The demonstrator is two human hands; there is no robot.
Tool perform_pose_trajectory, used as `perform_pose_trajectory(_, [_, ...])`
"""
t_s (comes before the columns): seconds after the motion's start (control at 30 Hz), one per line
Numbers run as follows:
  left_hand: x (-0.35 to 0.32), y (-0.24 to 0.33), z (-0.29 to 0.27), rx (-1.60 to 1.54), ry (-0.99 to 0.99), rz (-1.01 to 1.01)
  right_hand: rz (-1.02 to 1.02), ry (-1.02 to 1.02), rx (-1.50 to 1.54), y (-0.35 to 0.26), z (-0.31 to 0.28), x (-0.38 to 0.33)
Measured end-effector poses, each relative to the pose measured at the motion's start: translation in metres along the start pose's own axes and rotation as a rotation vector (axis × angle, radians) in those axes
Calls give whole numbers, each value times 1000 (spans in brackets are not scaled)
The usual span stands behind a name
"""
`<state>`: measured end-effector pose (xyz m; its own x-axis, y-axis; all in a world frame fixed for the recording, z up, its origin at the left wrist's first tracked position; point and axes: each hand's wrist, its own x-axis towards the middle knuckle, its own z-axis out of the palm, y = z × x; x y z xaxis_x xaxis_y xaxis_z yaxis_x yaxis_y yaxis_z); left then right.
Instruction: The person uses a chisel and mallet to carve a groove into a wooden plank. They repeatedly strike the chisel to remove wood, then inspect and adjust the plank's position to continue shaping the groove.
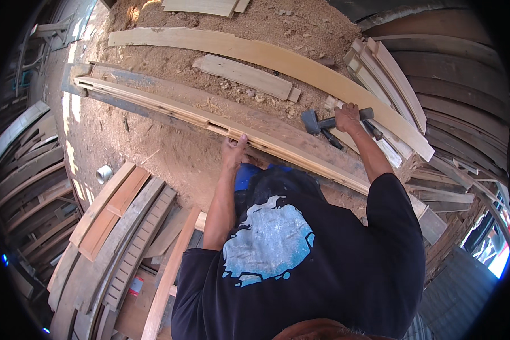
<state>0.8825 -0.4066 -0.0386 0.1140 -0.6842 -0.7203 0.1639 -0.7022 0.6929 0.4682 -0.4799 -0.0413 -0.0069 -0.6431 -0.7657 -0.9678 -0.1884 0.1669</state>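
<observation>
Sawdust floor [170, 153] is filling the middle of the frame, with stacks of curved planks [464, 90] lying along the right and left edges. A long slotted rail [170, 110] is running diagonally from upper left down to centre right, its long axis passing just under both hands. The left hand [233, 150] is pressing on the rail near frame centre, fingers close together and curled over its near edge. The right hand [348, 118], further right and a little higher, is gripping a hammer [318, 122] by the handle, fingers wrapped around it; the grey head is pointing left, toward the rail and the left hand. A chisel [374, 130] is lying just right of that hand.
</observation>
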Motion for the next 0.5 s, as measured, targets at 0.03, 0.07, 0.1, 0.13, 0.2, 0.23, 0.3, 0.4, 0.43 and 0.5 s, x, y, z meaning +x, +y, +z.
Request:
perform_pose_trajectory(0.03, [-1,1,0,44,10,-13,15,13,-14,-3,12,-3])
perform_pose_trajectory(0.07, [0,-1,-3,40,-1,-20,30,27,-21,-11,19,-4])
perform_pose_trajectory(0.1, [2,-2,-5,34,-12,-28,44,41,-30,-17,28,-4])
perform_pose_trajectory(0.13, [5,-4,-7,28,-23,-35,50,91,-3,-24,47,5])
perform_pose_trajectory(0.2, [8,-7,-13,84,-13,-64,67,-11,78,-35,54,14])
perform_pose_trajectory(0.23, [8,-9,-15,111,-8,-78,75,-62,118,-40,57,17])
perform_pose_trajectory(0.3, [2,0,-6,80,31,-65,69,-58,128,-45,73,19])
perform_pose_trajectory(0.4, [0,2,-5,66,37,-80,47,-21,218,-50,111,30])
perform_pose_trajectory(0.43, [0,1,-8,68,29,-94,41,-11,249,-55,125,38])
perform_pose_trajectory(0.5, [1,1,-8,95,29,-117,45,17,305,-52,139,50])
